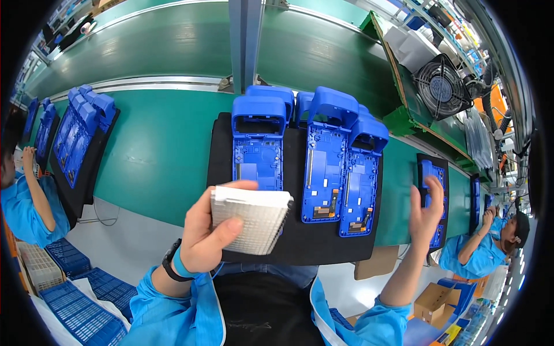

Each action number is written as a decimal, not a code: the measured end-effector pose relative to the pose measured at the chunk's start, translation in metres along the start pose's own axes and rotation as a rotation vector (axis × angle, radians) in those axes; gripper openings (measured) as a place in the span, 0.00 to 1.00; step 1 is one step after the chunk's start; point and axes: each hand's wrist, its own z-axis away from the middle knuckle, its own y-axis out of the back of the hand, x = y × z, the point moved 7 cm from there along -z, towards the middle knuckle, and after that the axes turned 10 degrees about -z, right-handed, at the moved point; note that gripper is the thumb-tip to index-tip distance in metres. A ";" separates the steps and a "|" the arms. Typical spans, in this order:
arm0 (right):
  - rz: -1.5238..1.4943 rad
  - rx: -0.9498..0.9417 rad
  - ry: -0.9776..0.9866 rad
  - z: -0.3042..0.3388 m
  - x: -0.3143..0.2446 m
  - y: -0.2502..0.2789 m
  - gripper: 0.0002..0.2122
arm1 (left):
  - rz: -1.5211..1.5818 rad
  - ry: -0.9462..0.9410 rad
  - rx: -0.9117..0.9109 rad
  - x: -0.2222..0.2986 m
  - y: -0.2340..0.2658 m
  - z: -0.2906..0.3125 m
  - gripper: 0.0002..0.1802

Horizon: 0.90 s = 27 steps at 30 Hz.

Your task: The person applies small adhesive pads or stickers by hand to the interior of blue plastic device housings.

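Note:
My left hand [199, 236] grips a thick stack of white sheets [254, 225] covered in a grid of small squares, its thumb across the top face. Beyond it on a black mat [288, 248] lies a blue plastic housing [258, 155], its lower end partly hidden by the stack. Two more blue housings, one in the middle [324, 167] and one at the right [360, 184], lie side by side, each with a dark and orange flat piece near its lower end. My right hand [426, 210] is raised right of the mat, fingers apart, holding nothing.
A green bench [156, 150] runs left and right, with a metal post [244, 46] behind the mat. At the back right stands a black fan [441, 86]. A person [34, 202] works at far left, another [485, 242] at far right. Blue crates [83, 311] sit low left.

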 end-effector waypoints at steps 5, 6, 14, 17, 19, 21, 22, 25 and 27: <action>-0.302 -0.181 0.262 -0.071 -0.118 -0.074 0.25 | -0.098 -0.076 0.052 -0.002 0.009 0.001 0.37; -0.259 -0.202 0.330 -0.081 -0.135 -0.088 0.26 | -0.153 -0.068 0.053 -0.001 0.011 0.001 0.40; -0.124 -0.344 0.603 -0.091 -0.179 -0.137 0.20 | -0.122 -0.014 0.148 0.000 0.031 -0.014 0.40; -0.108 -0.362 0.599 -0.082 -0.187 -0.150 0.20 | -0.036 0.020 0.172 0.001 0.036 -0.028 0.39; -0.123 -0.393 0.551 -0.076 -0.186 -0.151 0.23 | 0.023 0.024 0.181 -0.003 0.037 -0.034 0.35; -0.167 -0.274 0.534 -0.077 -0.180 -0.130 0.27 | 0.019 0.036 0.156 -0.004 0.040 -0.033 0.34; -0.174 -0.278 0.463 -0.082 -0.163 -0.121 0.28 | 0.044 0.052 0.152 -0.004 0.040 -0.030 0.34; -0.103 -0.214 0.296 -0.086 -0.099 -0.097 0.25 | 0.084 0.084 0.120 -0.007 0.035 -0.026 0.34; -0.153 -0.270 0.267 -0.078 -0.084 -0.105 0.24 | 0.092 0.093 0.082 -0.009 0.031 -0.026 0.34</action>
